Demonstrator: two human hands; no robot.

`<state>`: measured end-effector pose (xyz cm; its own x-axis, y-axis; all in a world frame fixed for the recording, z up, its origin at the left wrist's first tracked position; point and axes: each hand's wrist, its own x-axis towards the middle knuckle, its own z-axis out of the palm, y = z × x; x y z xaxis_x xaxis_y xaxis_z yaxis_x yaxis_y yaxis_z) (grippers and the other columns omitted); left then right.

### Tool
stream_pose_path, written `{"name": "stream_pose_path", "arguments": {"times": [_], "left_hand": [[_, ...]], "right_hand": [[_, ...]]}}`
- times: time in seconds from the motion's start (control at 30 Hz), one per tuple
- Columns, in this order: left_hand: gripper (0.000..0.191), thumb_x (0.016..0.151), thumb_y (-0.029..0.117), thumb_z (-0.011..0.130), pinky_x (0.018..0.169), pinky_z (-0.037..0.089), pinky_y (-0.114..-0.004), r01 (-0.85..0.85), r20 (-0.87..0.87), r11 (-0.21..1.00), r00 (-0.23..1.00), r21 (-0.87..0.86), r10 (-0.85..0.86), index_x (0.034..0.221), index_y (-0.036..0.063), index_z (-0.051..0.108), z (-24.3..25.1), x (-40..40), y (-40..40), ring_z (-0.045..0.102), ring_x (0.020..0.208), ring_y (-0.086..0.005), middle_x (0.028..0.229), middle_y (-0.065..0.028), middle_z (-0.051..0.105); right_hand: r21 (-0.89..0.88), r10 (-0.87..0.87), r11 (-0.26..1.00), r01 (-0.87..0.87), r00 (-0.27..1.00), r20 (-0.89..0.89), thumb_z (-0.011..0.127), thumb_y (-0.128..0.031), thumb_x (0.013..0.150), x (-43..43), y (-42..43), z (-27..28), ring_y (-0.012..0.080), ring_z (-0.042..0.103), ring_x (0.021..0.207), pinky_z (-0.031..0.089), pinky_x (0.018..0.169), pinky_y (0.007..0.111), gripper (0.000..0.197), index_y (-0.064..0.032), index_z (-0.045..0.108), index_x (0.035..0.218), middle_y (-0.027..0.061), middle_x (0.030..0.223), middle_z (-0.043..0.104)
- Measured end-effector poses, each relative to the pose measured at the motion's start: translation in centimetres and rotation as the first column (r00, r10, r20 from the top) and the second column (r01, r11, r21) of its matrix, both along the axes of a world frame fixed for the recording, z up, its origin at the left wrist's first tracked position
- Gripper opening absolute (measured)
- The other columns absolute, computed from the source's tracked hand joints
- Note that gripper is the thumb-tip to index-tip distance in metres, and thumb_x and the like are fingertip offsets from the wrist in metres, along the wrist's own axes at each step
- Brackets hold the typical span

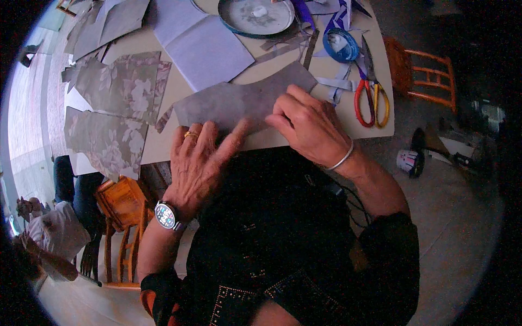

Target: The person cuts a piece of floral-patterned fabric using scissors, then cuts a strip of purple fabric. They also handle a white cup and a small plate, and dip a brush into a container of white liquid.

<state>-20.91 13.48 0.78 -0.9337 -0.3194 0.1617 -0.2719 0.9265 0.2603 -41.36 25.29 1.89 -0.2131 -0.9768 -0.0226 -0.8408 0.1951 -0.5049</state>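
A curved grey piece of fabric or paper (240,100) lies along the table's near edge under both hands. My left hand (200,150) rests with spread fingers on its lower left edge, and the index finger is blurred. My right hand (304,122) is bent over its right part, thumb and fingers drawn together; whether they pinch the edge cannot be told. Scissors with one red and one yellow handle (371,98) lie to the right, beside a blue roll of tape or ribbon (341,45). Crossed pale strips (336,83) lie between the piece and the scissors.
Floral cut pieces (118,87) lie at the left, with white folded sheets (220,53) behind the grey piece. A round shallow dish (257,16) stands at the back. Wooden chairs (126,203) (432,75) flank the table; another person (59,228) is at the lower left.
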Motion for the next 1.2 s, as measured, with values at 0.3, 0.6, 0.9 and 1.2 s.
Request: {"name": "stream_pose_path", "arguments": {"times": [0.3, 0.6, 0.9, 1.2], "left_hand": [[0.062, 0.083, 0.013, 0.05, 0.069, 0.034, -0.033, 0.149, 0.16, 0.984, 0.978, -0.102, -0.131, 0.143, 0.0267, 0.045, 0.6, 0.0, -0.4, 0.046, 0.076, -0.0208, 0.083, -0.005, 0.043], [0.059, 0.084, 0.014, 0.052, 0.074, 0.035, -0.035, 0.145, 0.028, 0.989, 0.989, -0.03, -0.144, 0.142, 0.023, 0.046, 0.3, 0.2, -0.5, 0.048, 0.082, -0.0214, 0.089, -0.0053, 0.045], [0.053, 0.082, 0.012, 0.06, 0.075, 0.037, -0.036, 0.044, 0.036, 0.999, 0.998, 0.03, -0.045, 0.134, 0.0159, 0.051, -0.6, 0.9, -0.5, 0.051, 0.082, -0.024, 0.087, -0.0075, 0.048], [0.02, 0.083, 0.022, 0.07, 0.083, 0.036, -0.041, -0.287, -0.159, 0.956, 0.943, 0.053, 0.292, 0.094, 0.0084, 0.06, -2.0, 3.3, 0.3, 0.051, 0.082, -0.0284, 0.083, -0.0096, 0.052]], "right_hand": [[-0.143, -0.029, 0.989, 0.039, 0.997, 0.07, 0.067, -0.012, 0.084, -1.3, 1.1, -0.5, 0.0328, 0.059, 0.075, 0.048, 0.065, 0.043, 0.014, -0.0016, 0.058, 0.086, 0.0127, 0.084, 0.055], [-0.169, 0.36, 0.915, -0.366, 0.931, -0.067, 0.075, -0.016, 0.074, 2.9, 3.8, 0.4, 0.039, 0.041, 0.132, 0.035, 0.109, 0.048, 0.066, 0.0049, 0.048, 0.131, 0.0227, 0.14, 0.043], [-0.032, 0.314, 0.947, -0.32, 0.942, -0.123, 0.077, -0.019, 0.072, 3.8, 4.2, -0.8, 0.039, 0.034, 0.137, 0.031, 0.112, 0.049, 0.079, 0.0039, 0.041, 0.138, 0.0222, 0.147, 0.036], [-0.003, 0.27, 0.962, -0.274, 0.951, -0.147, 0.081, -0.019, 0.066, 4.7, 3.8, -0.5, 0.039, 0.033, 0.137, 0.031, 0.111, 0.05, 0.084, 0.0047, 0.042, 0.137, 0.0222, 0.146, 0.034]]}}
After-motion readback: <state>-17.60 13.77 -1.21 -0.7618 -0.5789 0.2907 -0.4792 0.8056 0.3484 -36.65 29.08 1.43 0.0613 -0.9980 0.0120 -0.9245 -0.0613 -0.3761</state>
